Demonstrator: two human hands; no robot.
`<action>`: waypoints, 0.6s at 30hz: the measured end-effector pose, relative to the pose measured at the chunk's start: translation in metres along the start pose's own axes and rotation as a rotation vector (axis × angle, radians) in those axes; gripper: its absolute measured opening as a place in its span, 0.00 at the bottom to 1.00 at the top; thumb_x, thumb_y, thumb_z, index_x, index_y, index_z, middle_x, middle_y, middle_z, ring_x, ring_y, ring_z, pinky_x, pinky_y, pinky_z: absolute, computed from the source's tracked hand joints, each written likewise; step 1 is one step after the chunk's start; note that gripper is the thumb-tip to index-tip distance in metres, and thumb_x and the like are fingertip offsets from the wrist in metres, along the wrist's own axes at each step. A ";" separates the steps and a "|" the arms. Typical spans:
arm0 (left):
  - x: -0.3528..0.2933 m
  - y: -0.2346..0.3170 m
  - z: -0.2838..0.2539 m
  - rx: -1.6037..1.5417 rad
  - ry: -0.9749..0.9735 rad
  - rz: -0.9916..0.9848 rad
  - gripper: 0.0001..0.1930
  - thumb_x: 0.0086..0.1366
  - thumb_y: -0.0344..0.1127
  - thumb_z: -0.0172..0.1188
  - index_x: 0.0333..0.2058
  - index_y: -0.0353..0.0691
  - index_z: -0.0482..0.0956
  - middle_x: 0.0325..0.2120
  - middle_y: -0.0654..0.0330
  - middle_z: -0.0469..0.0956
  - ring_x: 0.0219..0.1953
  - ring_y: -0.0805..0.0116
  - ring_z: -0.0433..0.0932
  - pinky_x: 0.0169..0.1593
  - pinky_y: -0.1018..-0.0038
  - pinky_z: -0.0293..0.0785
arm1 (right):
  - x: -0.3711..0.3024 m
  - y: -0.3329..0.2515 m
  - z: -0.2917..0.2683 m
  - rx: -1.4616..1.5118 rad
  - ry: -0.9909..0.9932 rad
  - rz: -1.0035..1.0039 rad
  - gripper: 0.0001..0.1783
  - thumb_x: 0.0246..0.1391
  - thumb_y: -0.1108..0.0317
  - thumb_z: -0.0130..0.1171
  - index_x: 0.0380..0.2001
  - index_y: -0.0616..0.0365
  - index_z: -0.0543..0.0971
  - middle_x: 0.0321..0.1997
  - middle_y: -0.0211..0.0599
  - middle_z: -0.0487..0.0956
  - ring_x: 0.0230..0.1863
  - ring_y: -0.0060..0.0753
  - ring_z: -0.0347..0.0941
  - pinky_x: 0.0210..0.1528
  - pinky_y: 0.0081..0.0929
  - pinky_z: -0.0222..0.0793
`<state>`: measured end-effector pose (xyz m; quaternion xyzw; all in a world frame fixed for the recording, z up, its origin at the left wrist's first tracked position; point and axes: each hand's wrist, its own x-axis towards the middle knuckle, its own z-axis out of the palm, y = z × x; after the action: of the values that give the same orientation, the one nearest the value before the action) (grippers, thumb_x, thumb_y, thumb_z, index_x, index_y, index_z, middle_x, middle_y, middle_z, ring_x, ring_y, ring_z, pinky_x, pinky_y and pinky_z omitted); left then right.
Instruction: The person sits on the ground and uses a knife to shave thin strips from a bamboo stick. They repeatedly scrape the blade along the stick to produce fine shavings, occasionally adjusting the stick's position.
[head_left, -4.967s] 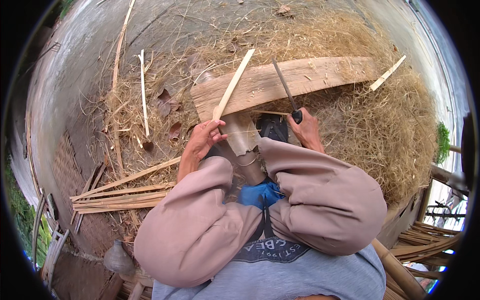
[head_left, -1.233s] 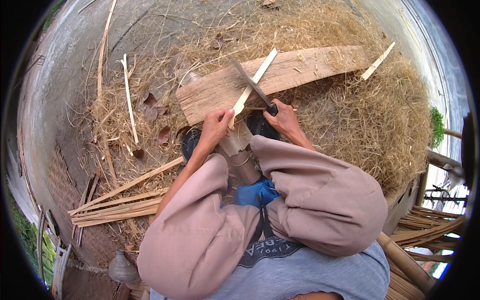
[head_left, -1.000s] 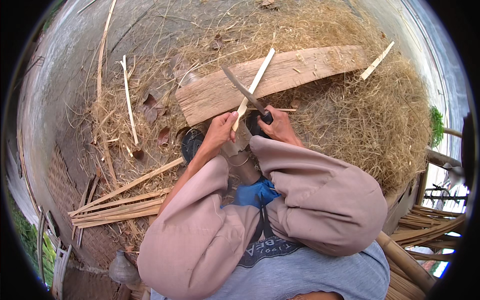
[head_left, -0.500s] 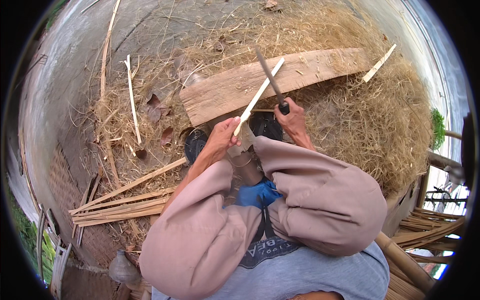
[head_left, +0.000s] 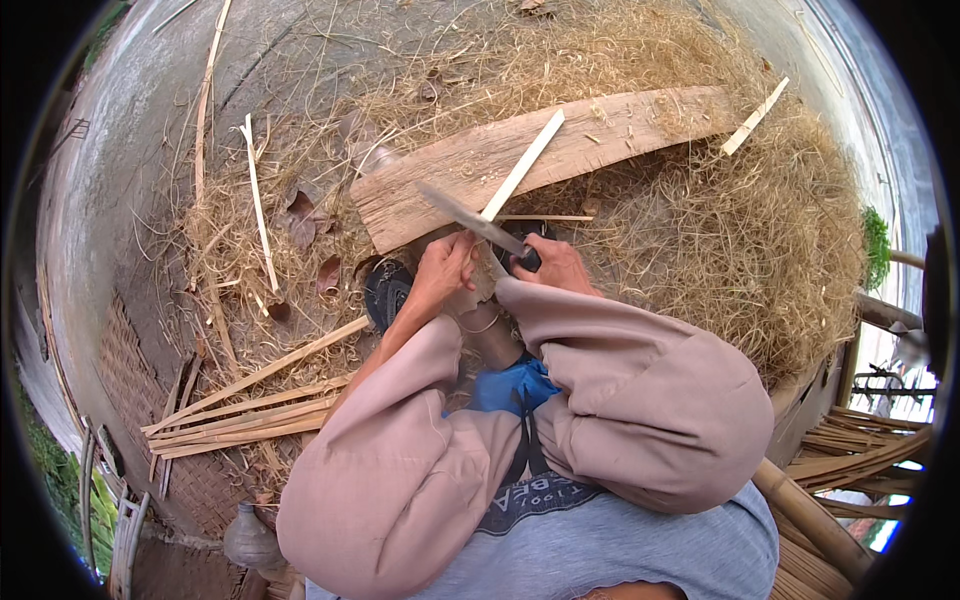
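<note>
In front of my knees, my left hand is closed round the near end of a pale split bamboo strip. The strip slants away to the right, and its far part lies over a rough wooden plank. My right hand grips the black handle of a long knife. Its blade points far left and crosses the strip just beyond my left fingers. Whether the edge touches the strip I cannot tell. Part of the strip is hidden by the blade and my left fingers.
Curly shavings cover the ground round the plank. Another pale strip rests by its right end, and one lies to the left. A bundle of split strips is beside my left knee, near a greyish bottle.
My right hand has moved left and nearer to me, and the knife blade has swung from upright to slanting left across the strip. My left hand still holds the strip.
</note>
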<state>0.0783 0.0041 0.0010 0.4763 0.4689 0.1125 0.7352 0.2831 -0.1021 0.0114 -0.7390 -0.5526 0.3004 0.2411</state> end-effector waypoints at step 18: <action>-0.007 0.006 0.004 -0.696 -0.158 -0.240 0.16 0.80 0.45 0.49 0.38 0.39 0.77 0.16 0.69 0.62 0.14 0.80 0.56 0.28 0.76 0.69 | 0.004 -0.024 0.009 -0.035 0.111 -0.138 0.13 0.44 0.63 0.64 0.30 0.56 0.74 0.29 0.45 0.78 0.34 0.58 0.78 0.35 0.51 0.71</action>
<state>0.0791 0.0005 0.0101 0.1471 0.3969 0.1410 0.8949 0.2620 -0.0918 0.0209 -0.7188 -0.5931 0.2321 0.2787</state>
